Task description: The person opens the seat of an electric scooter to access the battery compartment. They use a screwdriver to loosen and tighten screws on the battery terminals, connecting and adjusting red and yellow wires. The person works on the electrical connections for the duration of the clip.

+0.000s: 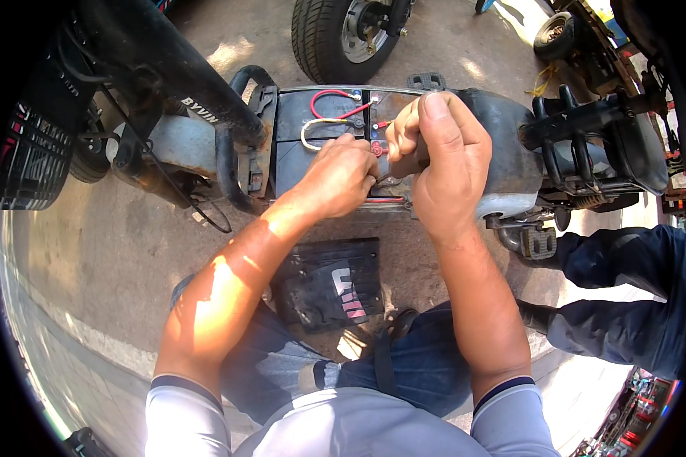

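Note:
An electric bike's battery bay lies uncovered in front of me, with dark batteries (288, 118) side by side in it. My left hand (341, 177) is closed low over the bay, its fingertips by a red terminal cap (378, 149); what they pinch is hidden. To its right my right hand (448, 156) is a raised fist around a tool, mostly hidden, with a thin metal end (389, 180) showing toward my left fingers. A red cable (329, 94) and a white cable (305, 135) loop between battery terminals beyond my left hand.
A black cover panel (326, 286) lies on the ground between my knees and the bike. Another person's dark trouser legs (613, 327) are at the right, beside the bike's pedal (539, 244). A vehicle wheel (343, 38) stands behind the bike. The frame tube (183, 76) slants at the left.

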Demonstrator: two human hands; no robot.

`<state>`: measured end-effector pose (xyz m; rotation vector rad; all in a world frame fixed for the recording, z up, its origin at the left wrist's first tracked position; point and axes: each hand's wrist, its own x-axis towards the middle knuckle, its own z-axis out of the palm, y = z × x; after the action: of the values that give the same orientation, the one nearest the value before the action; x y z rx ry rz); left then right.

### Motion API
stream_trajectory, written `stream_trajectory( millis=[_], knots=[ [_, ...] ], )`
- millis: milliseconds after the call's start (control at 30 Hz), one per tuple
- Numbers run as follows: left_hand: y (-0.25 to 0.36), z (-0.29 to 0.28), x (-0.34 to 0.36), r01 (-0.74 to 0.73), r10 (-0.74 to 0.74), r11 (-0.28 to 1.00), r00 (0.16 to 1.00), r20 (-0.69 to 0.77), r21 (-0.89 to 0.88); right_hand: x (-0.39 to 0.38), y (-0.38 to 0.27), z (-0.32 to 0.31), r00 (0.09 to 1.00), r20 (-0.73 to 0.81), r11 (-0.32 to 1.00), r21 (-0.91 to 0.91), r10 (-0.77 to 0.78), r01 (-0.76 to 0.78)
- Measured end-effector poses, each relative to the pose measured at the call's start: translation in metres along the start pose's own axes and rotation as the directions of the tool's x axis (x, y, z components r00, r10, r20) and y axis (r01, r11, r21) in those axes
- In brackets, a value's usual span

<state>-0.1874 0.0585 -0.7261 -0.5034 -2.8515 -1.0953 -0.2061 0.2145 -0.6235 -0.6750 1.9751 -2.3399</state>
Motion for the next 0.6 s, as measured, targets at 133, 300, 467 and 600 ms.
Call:
stream_trajectory(
  millis=[133, 300, 467, 600],
  knots=[
    [-0.011, 0.01, -0.002, -0.057, 0.052, 0.995, 0.997, -0.065, -0.077, -0.002, 0.005, 0.01, 0.996, 0.051, 0.993, -0.079, -0.079, 0.082],
    [-0.008, 0.006, 0.002, 0.042, -0.042, 0.997, 0.999, 0.012, -0.071, 0.019, 0.003, -0.033, 0.817, 0.572, 0.96, 0.181, 0.073, -0.212],
    [-0.006, 0.011, -0.001, -0.048, 0.049, 0.999, 0.998, -0.042, 0.011, 0.027, -0.02, -0.018, 0.884, 0.383, 0.601, -0.65, -0.269, 0.465],
    [-0.003, 0.013, -0.003, -0.091, 0.102, 0.989, 0.99, -0.094, 0.115, 0.016, -0.083, -0.004, 0.943, 0.183, 0.105, -0.982, 0.278, 0.16]
  ],
)
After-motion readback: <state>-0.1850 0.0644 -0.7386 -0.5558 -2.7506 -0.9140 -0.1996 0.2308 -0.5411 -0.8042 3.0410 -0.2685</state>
